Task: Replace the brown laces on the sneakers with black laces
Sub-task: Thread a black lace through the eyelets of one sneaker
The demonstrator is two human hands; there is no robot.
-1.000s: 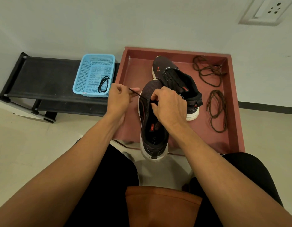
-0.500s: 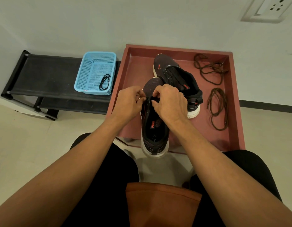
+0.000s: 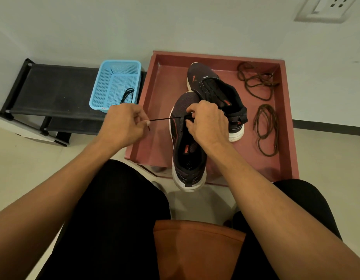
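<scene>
A: Where's the thin black lace best taken?

B: Near its stiff tip, where it's pinched by the left hand. Limp, light, likely slippery. The dark mesh sneaker is clamped at the eyelets by the right hand, over the red tray.

Near sneaker partly behind the right hand.

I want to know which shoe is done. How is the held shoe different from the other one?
The near shoe is held by the right hand; the far shoe lies untouched in the red tray. The near shoe shows one stretch of black lace, pulled sideways by the left hand; the far shoe looks laced up. Both are dark with white soles.
</scene>
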